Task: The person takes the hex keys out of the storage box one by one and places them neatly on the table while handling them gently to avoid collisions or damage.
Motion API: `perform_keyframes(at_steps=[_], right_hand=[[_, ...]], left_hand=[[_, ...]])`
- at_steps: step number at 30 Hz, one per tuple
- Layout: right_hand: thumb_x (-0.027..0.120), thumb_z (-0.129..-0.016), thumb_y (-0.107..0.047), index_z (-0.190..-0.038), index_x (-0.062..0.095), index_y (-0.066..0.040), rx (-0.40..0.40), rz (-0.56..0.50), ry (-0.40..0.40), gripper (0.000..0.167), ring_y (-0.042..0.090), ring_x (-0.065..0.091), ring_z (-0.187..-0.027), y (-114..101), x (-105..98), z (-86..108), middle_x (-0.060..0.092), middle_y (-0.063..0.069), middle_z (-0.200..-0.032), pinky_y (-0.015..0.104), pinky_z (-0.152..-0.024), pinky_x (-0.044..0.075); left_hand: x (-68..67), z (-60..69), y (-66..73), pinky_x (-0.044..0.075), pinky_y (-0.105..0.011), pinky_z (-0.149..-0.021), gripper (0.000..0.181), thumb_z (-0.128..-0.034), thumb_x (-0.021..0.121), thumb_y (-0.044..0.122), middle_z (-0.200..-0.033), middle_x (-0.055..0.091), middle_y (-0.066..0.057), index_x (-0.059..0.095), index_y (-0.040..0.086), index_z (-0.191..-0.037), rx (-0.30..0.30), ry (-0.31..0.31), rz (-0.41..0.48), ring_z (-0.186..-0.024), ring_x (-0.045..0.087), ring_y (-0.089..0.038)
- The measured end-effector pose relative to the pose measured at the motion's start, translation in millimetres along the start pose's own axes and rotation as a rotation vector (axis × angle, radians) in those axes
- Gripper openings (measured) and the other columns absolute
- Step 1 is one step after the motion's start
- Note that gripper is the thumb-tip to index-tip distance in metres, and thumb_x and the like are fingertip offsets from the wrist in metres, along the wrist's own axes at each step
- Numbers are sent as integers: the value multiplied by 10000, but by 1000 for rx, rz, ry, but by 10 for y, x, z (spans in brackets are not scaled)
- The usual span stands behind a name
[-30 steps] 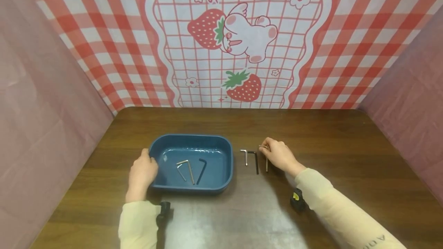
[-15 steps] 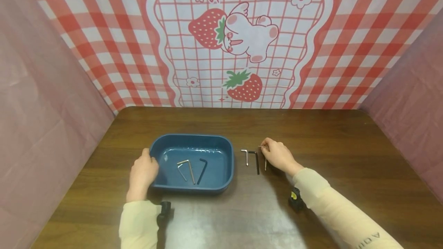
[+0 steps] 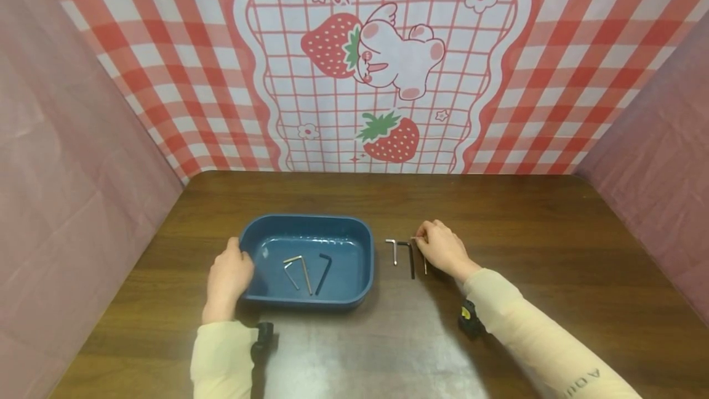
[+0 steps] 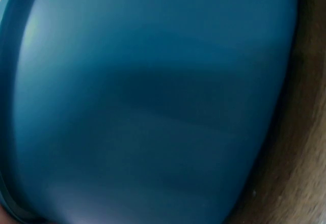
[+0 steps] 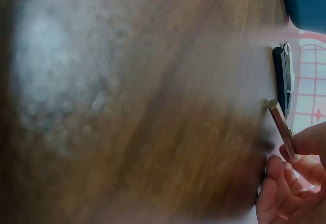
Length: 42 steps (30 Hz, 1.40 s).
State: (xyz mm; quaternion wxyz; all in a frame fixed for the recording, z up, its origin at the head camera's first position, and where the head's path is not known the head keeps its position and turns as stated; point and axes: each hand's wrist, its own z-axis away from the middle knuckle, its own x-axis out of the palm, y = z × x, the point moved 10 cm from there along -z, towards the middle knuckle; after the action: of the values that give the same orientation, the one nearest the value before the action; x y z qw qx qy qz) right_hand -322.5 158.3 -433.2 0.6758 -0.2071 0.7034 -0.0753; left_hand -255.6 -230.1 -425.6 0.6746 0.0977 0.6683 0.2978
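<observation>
My left hand (image 3: 229, 273) grips the left wall of a blue tray (image 3: 372, 263). The tray's side fills most of the left wrist view. Inside it lie a brass-coloured hex key (image 3: 306, 279), a thin silver hex key (image 3: 291, 278) and a black hex key (image 3: 324, 274). To the right of the tray, my right hand (image 3: 440, 245) pinches another brass-coloured hex key (image 5: 283, 132) between thumb and fingers, its long end close to the tabletop. Just left of that hand, a short silver hex key (image 3: 395, 252) and a black hex key (image 3: 412, 260) lie side by side.
The brown wooden table (image 3: 354, 356) ends at a checked strawberry-print cloth (image 3: 382, 79) behind. Pink cloths (image 3: 77, 140) hang at both sides. Black wrist devices (image 3: 469, 319) sit under the sleeves.
My right hand and forearm have shifted slightly left, and the pinched hex key has moved a little left with them. The left hand and tray look unmoved.
</observation>
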Motion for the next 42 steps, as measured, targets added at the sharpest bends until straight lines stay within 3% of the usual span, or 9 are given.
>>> perform_keyframes(at_steps=[9, 19, 42], right_hand=[[558, -825, -182, -895, 612, -95, 19, -2, 22, 124, 256, 600, -763, 11, 6, -20, 628, 77, -867, 434, -609, 468], [578, -813, -200, -873, 599, -115, 24, 9, 30, 106, 245, 607, -711, 3, -6, -38, 639, 48, -807, 419, -557, 459], [615, -786, -172, -840, 605, -121, 9, -1, 57, 75, 221, 546, -681, 1, -2, -25, 543, 32, -762, 400, -549, 439]], left_hand=[[-16, 16, 25, 409, -579, -798, 425, -909, 290, 133, -1196, 477, -364, 334, -66, -1282, 5, -7, -1, -1016, 497, -540], [-23, 8, 38, 404, -580, -810, 432, -914, 293, 139, -1208, 469, -363, 325, -63, -1294, 1, -13, 6, -1030, 490, -538], [-15, 27, 20, 405, -581, -801, 422, -911, 293, 134, -1192, 480, -365, 334, -65, -1280, 6, -12, 14, -1014, 499, -538]])
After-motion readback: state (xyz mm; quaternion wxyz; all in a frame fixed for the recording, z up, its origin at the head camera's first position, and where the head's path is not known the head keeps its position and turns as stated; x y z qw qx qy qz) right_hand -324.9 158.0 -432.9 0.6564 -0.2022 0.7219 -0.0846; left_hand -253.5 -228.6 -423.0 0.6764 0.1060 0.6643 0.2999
